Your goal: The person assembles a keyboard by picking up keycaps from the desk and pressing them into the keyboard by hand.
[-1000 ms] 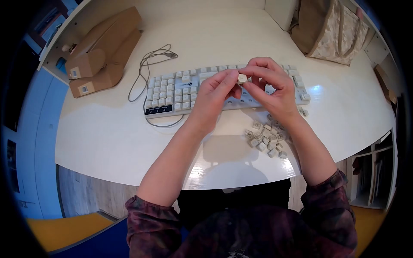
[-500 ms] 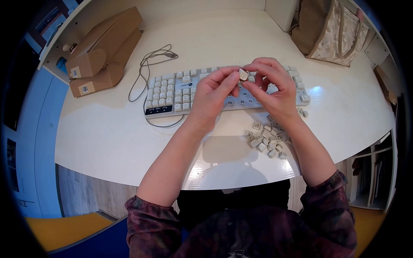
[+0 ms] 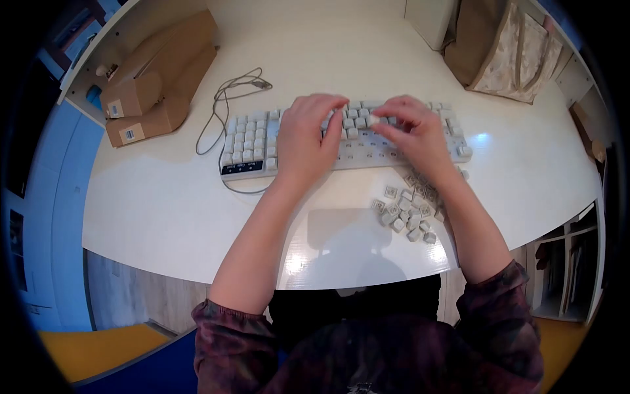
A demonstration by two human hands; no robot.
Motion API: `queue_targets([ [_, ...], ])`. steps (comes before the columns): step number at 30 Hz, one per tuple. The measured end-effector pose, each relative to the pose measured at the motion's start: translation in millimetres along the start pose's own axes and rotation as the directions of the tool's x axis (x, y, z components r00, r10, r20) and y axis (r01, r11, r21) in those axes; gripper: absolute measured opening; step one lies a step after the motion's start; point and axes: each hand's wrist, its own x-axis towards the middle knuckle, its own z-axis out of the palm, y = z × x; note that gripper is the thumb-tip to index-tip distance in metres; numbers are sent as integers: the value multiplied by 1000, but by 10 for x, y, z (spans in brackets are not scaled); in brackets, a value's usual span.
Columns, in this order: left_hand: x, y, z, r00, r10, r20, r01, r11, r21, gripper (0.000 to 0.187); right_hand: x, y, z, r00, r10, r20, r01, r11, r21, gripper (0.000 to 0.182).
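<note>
A white keyboard (image 3: 243,167) lies across the desk, its number pad on the left. Keycaps sit on much of it, while the near rows in the middle show bare sockets. My right hand (image 3: 420,134) is over the right half, pinching a small pale keycap (image 3: 375,121) between thumb and fingertips. Over the left-middle keys is my left hand (image 3: 307,134), thumb and index finger apart, holding nothing that I can see. Between it and my right forearm, close to the keyboard's near edge, loose keycaps (image 3: 405,211) lie in a pile, several of them upside down.
A grey cable (image 3: 220,98) coils to the left of the keyboard. Brown cardboard packaging (image 3: 164,72) stands at the back left of the white desk (image 3: 164,217). At the back right is a brown and patterned bag (image 3: 505,56). A shelf unit (image 3: 567,262) stands at the right.
My hands have separated and lowered toward the keyboard. The keycap both held up between them is now in my right hand alone; my left hand has let go and moved left.
</note>
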Motion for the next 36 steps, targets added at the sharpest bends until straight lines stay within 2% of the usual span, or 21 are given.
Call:
queue_targets([
  [1,7,-30,5,992,122,4,-122,983,140,22,-6,29,12,999,20,32,-18,999,-44,19],
  [4,-58,-21,39,986,137,93,-150,977,153,26,-19,121,61,998,-9,55,16,990,-137,21],
  [7,-63,-16,16,962,210,177,-243,951,191,28,-45,157,86,997,-1,76,14,985,-172,21],
  [12,-98,13,11,946,178,271,-236,951,198,29,-52,148,131,995,39,89,-20,978,-209,18],
  [17,-88,62,20,949,142,282,-211,950,231,28,-30,101,135,994,63,93,-41,974,-224,16],
  [23,-105,94,32,952,126,280,-202,944,262,26,-22,139,88,989,-22,146,61,962,-265,16],
  [26,-89,116,42,948,114,296,-201,939,281,26,-33,143,59,986,-48,162,84,970,-228,18],
  [29,-74,130,41,941,122,317,-224,924,310,28,-39,172,54,990,0,138,18,991,-135,21],
  [32,-81,148,38,933,135,334,-248,914,322,29,-10,99,14,980,144,136,-150,988,40,21],
  [36,-96,190,28,919,142,367,-276,897,346,28,19,147,9,988,123,92,-129,990,61,21],
])
